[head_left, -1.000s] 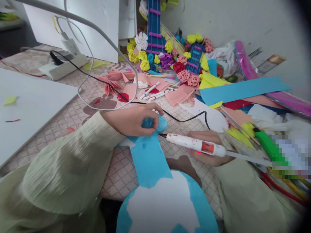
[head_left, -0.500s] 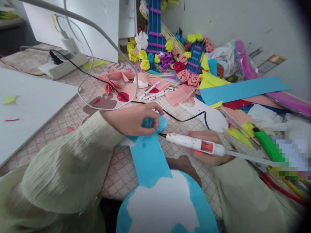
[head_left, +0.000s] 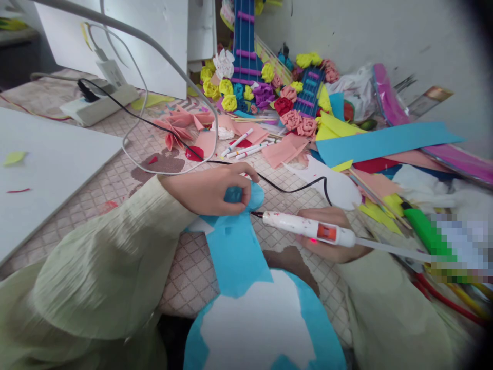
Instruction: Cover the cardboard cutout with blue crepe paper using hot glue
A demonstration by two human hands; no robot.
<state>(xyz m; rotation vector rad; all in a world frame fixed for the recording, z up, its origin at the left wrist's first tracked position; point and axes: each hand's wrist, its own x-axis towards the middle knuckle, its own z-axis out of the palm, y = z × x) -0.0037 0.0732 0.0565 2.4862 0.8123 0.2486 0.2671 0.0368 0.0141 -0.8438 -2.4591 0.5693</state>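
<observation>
A blue-and-white paper guitar shape (head_left: 241, 257) lies in front of me, its narrow neck pointing away and its round body at the bottom edge. My left hand (head_left: 215, 190) is closed at the far end of the neck, pinching the blue paper there between thumb and fingers. In my right hand (head_left: 327, 234) is a white glue gun (head_left: 292, 223) with an orange switch and a small red light. Its dark tip touches or nearly touches the neck's right edge, just below my left fingertips. A glue stick (head_left: 396, 249) sticks out of its rear.
A black cord (head_left: 277, 187) and a grey cable (head_left: 169, 173) cross the table near my left hand. A power strip (head_left: 100, 103) stands at the back left. Felt-tip pens (head_left: 246, 149), paper scraps (head_left: 287, 149) and flower-decorated paper guitars (head_left: 242, 61) fill the back. A white board (head_left: 46, 174) lies left.
Almost nothing differs. The glue gun has shifted very slightly left, while my left hand and the paper guitar shape stay in place.
</observation>
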